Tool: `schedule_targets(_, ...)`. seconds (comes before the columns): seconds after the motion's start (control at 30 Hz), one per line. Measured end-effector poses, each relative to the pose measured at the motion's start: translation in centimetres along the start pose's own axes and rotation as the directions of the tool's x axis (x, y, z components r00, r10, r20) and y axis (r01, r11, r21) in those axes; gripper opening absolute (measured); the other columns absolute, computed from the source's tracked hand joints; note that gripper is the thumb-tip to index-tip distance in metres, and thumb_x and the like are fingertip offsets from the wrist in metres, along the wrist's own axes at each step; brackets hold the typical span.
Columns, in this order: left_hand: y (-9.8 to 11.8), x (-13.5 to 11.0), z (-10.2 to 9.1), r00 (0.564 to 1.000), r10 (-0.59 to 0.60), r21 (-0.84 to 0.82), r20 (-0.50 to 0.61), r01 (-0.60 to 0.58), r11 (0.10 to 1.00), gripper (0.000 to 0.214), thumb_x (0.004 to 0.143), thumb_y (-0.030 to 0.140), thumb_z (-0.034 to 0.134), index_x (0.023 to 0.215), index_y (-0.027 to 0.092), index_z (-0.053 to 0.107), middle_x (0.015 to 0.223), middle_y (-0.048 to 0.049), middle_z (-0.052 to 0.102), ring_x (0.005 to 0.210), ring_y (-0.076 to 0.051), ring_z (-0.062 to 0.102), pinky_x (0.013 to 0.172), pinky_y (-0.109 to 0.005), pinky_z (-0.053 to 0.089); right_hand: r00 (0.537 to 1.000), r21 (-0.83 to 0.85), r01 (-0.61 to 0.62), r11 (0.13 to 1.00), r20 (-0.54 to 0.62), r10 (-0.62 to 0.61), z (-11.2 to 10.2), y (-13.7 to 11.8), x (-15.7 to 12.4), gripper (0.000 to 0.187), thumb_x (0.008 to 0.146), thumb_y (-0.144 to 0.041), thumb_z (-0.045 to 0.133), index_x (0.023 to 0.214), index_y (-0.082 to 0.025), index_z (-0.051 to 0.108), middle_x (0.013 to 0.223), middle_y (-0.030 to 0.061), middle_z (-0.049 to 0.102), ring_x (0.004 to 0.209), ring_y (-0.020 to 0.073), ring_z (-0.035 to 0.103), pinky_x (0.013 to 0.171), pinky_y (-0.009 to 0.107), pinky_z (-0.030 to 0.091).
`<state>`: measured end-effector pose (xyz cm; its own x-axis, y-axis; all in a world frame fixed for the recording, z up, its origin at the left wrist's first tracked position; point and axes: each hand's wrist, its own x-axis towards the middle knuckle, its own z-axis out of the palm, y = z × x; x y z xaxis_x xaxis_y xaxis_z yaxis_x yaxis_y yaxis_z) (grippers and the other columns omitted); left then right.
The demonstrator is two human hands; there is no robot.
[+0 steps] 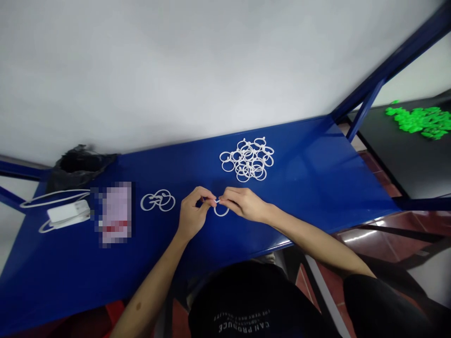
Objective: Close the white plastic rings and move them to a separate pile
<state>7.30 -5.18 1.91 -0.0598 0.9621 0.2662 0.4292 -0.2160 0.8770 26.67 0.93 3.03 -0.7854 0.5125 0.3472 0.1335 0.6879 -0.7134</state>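
Between my two hands is a white ring [221, 215], its top edge pinched from both sides above the blue table. My left hand [194, 211] grips it with thumb and forefinger. From the other side my right hand [244, 204] closes its fingertips on the same ring. The fingers cover the spot where they meet, so its detail is hidden. Beyond my right hand lies a loose pile of white rings [248, 162], several with small knobs on them. A smaller group of white rings [158, 201] overlaps on the table to the left of my left hand.
The blue table [197, 162] runs along a pale wall. At its left are a black plastic bag [82, 164], a white charger with cable [68, 212] and a blurred-out pinkish item [118, 211]. Bright green pieces [423, 121] lie on a dark surface to the right, past a blue frame post.
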Motion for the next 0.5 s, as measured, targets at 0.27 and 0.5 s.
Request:
schedule_targets(0.27,1.0,0.2,-0.6,0.966,0.048,0.798,-0.253,0.181,0.575,0.051,0.088,0.056,0.058,0.116,0.014,0.062,0.118,-0.0188,0.062,0.11,-0.038,0.055,0.091,-0.053,0.044,0.843,-0.287,-0.338,0.896,-0.515,0.153,-4.9,3.4,0.4,0.02,0.099,-0.028,0.051,0.099,-0.018,0.068,0.09,0.0053,0.068,0.078,0.015,0.061,0.075,0.03,0.051)
schedule_targets(0.5,0.7,-0.6,0.1,0.994,-0.053,0.853,-0.092,0.106,0.511,0.066,0.091,0.06,0.05,0.131,0.007,0.052,0.129,-0.0241,0.057,0.12,-0.041,0.053,0.096,-0.055,0.046,0.625,-0.301,-0.655,0.693,-0.731,0.274,-8.7,8.6,-0.4,0.02,0.092,-0.024,0.055,0.096,-0.017,0.073,0.088,0.006,0.07,0.078,0.0176,0.058,0.081,0.035,0.047)
